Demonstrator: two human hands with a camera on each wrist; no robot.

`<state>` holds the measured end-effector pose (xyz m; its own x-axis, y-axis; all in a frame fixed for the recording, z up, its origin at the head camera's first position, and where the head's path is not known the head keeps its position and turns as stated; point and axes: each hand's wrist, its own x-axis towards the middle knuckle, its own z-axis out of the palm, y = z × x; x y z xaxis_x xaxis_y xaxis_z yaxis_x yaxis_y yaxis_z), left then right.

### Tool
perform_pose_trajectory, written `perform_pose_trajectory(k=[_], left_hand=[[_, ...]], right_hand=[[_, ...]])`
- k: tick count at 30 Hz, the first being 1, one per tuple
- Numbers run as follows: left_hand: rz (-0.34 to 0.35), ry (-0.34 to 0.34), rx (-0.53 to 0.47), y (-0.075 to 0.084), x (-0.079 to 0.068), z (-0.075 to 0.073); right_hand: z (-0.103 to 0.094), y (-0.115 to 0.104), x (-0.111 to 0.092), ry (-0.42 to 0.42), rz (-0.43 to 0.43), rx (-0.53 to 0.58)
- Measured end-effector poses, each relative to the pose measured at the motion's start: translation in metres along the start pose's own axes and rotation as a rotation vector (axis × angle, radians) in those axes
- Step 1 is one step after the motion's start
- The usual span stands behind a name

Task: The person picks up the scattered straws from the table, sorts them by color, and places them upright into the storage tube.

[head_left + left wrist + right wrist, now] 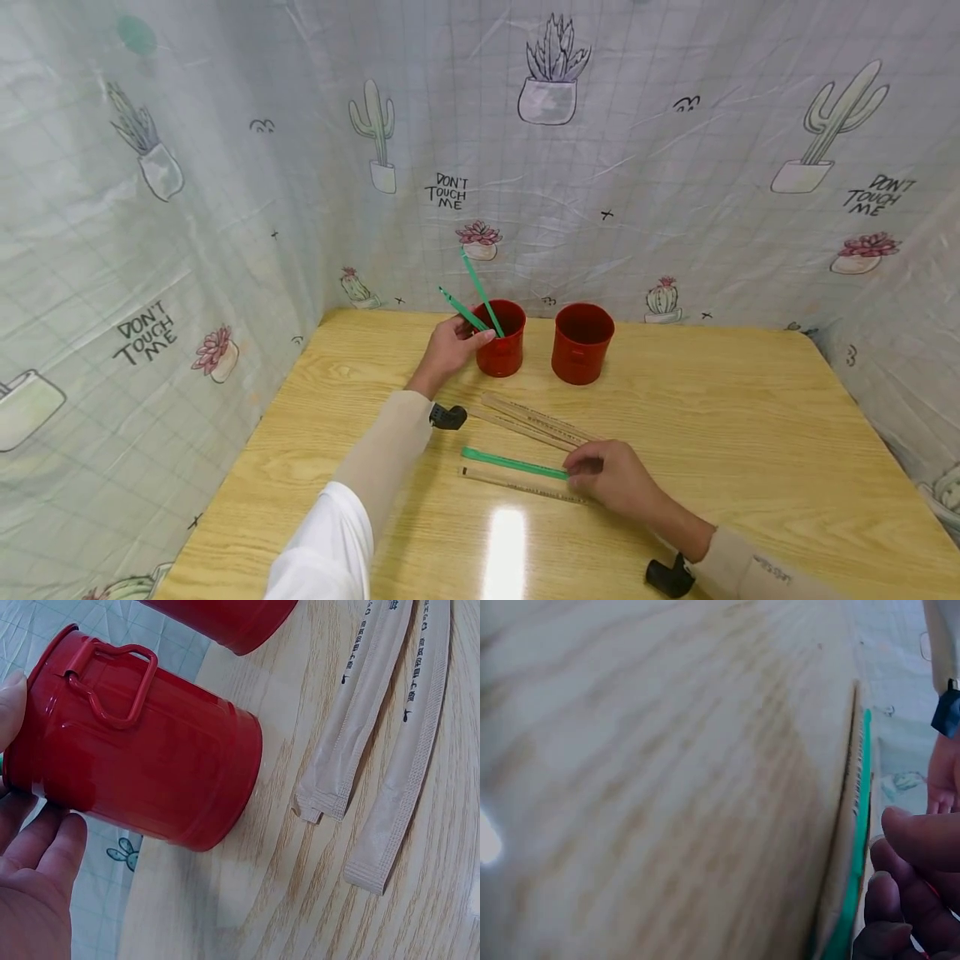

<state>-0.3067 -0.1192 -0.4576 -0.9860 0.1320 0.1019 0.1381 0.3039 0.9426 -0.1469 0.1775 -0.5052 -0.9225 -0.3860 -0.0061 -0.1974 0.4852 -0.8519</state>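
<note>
My left hand (448, 346) grips the left red metal bucket (500, 357) at its rim, thumb on the near side and fingers round the back. Two slim green straws (477, 283) lean out of that bucket, one passing close by the thumb. The bucket's wire handle (124, 705) shows in the left wrist view. My right hand (611, 479) is low over the right end of another green straw (513, 462) on the table, thumb and fingers apart around it. Just in front of that straw lies a brown paper-wrapped straw (517, 485).
A second red bucket (583, 346) stands to the right of the first. Several brown paper-wrapped straws (525, 417) lie fanned on the wooden table (750, 433) between the buckets and my right hand. Behind the table hangs a cactus-print curtain (637, 167).
</note>
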Motion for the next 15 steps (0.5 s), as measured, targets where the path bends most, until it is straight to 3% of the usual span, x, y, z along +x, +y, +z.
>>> perform_pose_trajectory(k=[10,15], left_hand=[[-0.002,0.005,-0.023,-0.0003,-0.0012,0.0013],[-0.007,0.005,-0.028,0.0015,-0.0018,0.0018]], right_hand=[[0.0084,0.0052,0.0023,0.002,-0.005,-0.05],[0.0075,0.006,0.0024,-0.006,-0.089,-0.075]])
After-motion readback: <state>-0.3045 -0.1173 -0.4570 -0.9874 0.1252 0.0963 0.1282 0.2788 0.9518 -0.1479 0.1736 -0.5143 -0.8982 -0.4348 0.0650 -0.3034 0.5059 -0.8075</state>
